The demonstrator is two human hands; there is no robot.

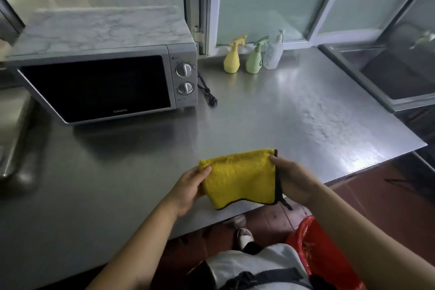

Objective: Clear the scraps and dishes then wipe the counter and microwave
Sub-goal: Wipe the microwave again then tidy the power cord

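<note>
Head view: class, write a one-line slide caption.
Both hands, left hand and right hand, hold a yellow cloth above the steel counter, microwave behind.

Bare forearms, white top with dark strap, pale shoe

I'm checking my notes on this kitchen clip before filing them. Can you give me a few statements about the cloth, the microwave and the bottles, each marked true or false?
1. Both hands hold the yellow cloth, the left hand at its left edge and the right hand at its right edge. True.
2. The microwave door stands open. False: it is closed.
3. Three spray bottles stand on the steel counter by the window: a yellow bottle, a green bottle and a clear bottle. True.
4. The cloth lies spread flat on top of the microwave. False: it is held above the counter's near edge.
5. The microwave has two round knobs. True.
</note>
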